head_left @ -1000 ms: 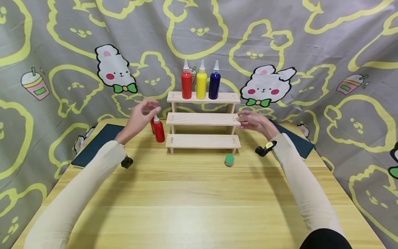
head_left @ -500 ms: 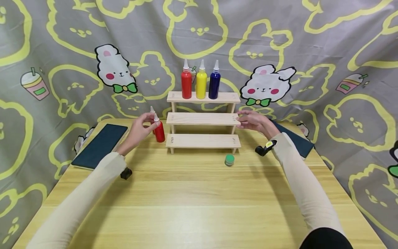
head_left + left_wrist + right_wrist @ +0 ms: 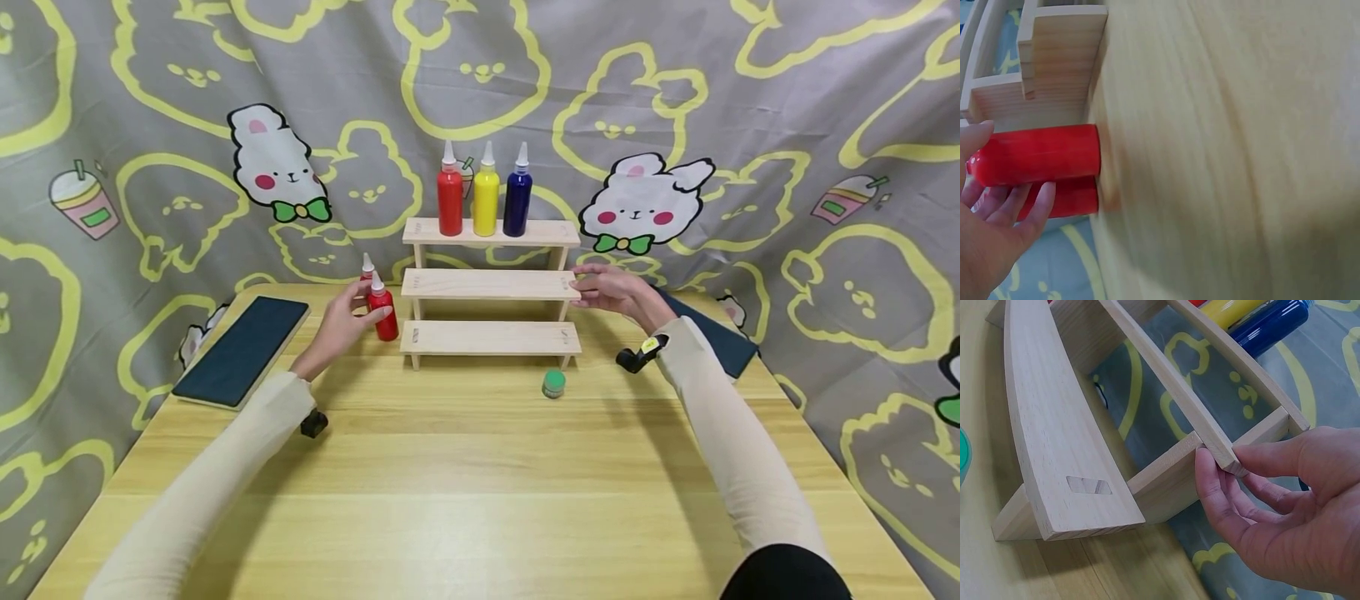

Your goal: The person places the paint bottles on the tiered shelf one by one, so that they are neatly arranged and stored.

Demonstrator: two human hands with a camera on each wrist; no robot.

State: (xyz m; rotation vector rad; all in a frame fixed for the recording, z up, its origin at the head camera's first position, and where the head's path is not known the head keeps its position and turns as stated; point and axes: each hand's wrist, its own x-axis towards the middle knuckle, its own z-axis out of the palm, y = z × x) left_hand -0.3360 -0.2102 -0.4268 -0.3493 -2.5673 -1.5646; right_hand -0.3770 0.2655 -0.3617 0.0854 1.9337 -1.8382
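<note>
My left hand [image 3: 343, 321] holds the nearer red squeeze bottle [image 3: 386, 318] from its left side. In the left wrist view the thumb lies on one side of this red bottle [image 3: 1041, 153] and the fingers reach round the other, between it and a second red bottle [image 3: 1069, 199]. Both stand upright on the table, left of a three-tier wooden shelf [image 3: 490, 337]. At the shelf's right end, my right hand [image 3: 611, 292] pinches the end of the middle board [image 3: 1172, 375] between thumb and fingers. Red [image 3: 450, 202], yellow [image 3: 485, 202] and dark blue [image 3: 517, 204] squeeze bottles stand on the top tier.
A small green-lidded jar [image 3: 553, 384] stands in front of the shelf's right leg. Dark flat books lie at the left [image 3: 243, 350] and right [image 3: 708, 337] of the wooden table [image 3: 480, 492]. A patterned curtain [image 3: 337, 75] hangs close behind the shelf.
My left hand has come down from above the red bottles and closed round the nearer one. My right hand stays at the middle board's end.
</note>
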